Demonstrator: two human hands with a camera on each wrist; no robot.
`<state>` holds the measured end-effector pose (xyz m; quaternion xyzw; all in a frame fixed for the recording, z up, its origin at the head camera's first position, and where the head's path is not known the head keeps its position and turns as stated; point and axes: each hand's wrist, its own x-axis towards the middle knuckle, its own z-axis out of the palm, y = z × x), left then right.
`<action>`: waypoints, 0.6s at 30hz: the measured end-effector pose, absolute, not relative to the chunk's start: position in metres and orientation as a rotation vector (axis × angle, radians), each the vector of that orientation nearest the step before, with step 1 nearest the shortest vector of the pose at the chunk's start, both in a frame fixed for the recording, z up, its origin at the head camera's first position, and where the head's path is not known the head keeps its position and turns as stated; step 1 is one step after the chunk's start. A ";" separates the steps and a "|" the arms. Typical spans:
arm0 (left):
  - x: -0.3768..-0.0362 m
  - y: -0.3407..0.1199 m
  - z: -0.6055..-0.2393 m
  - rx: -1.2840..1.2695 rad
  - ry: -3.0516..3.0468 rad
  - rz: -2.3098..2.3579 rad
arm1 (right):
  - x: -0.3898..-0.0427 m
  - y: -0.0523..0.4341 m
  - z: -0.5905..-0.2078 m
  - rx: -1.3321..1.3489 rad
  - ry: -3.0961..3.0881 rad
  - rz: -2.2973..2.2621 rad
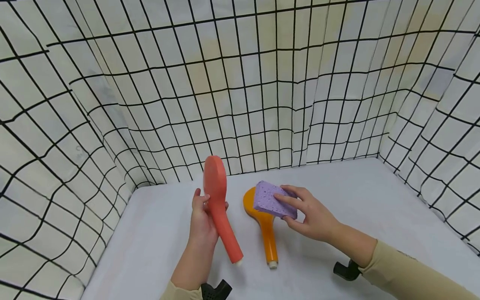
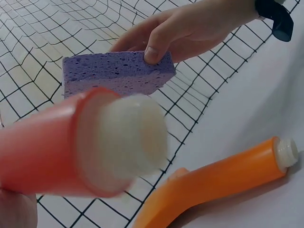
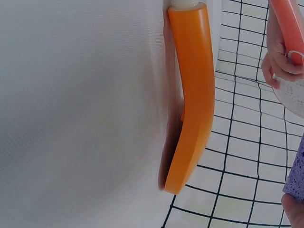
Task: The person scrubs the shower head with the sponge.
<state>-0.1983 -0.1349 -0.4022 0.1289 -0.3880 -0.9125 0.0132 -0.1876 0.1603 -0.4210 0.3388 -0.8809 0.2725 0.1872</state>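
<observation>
My left hand (image 1: 202, 227) grips a coral-red hand shower head (image 1: 215, 179) round its neck, raised off the table. Its round head points up and its handle slants down to a white threaded end. In the right wrist view, its white spray face (image 3: 292, 95) shows beside the fingers. A purple sponge (image 1: 268, 198) is pinched between the thumb and fingers of my right hand (image 1: 315, 218), in the air. Behind the sponge, an orange hand shower head (image 1: 268, 237) lies on the table, its round head partly hidden in the head view.
The white table (image 1: 157, 233) is bordered by pale walls with a black wire grid (image 1: 240, 104) at the back and both sides. Black wrist cameras (image 1: 346, 271) sit on both wrists.
</observation>
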 end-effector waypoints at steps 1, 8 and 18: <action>-0.198 -0.135 -0.402 0.381 -1.211 -2.849 | -0.188 0.160 -0.421 0.953 -2.480 0.767; -0.197 -0.131 -0.404 0.370 -1.100 -2.943 | -0.187 0.160 -0.419 0.943 -2.483 0.770; -0.198 -0.129 -0.409 0.278 -1.155 -2.918 | -0.188 0.165 -0.419 0.934 -2.473 0.787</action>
